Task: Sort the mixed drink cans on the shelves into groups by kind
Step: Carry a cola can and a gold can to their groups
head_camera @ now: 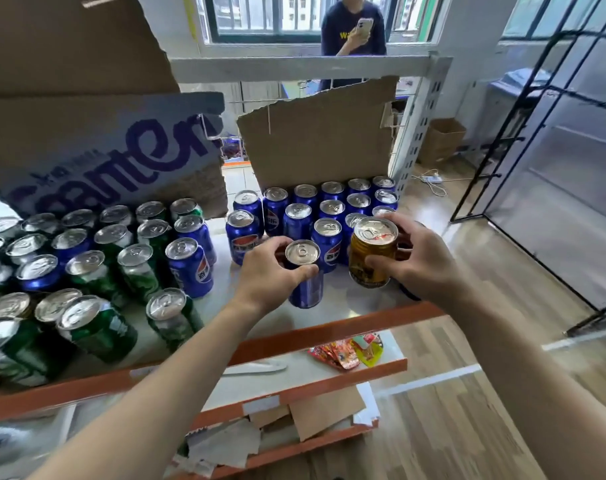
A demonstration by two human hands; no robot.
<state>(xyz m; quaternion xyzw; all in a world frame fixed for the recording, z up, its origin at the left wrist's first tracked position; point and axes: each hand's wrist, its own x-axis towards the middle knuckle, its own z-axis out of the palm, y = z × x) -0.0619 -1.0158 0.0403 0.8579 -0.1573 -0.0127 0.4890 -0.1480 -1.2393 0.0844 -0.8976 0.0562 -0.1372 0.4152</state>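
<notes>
My left hand [268, 271] grips a blue cola can [306, 282] near the front of the white shelf [343, 308]. My right hand [415, 258] holds a gold can [370, 261] just to its right, at the shelf's right end. Behind both stands a block of several blue cans [325, 209]. To the left, several green cans [100, 327] stand mixed with a few blue ones [190, 268].
Torn cardboard sheets [315, 143] stand behind the cans. The shelf's orange front rail [329, 334] runs below my wrists. A lower shelf holds snack packets [346, 351] and cardboard scraps [325, 410]. A person [353, 29] holding a phone stands beyond the rack. Black wire frames [536, 133] stand at right.
</notes>
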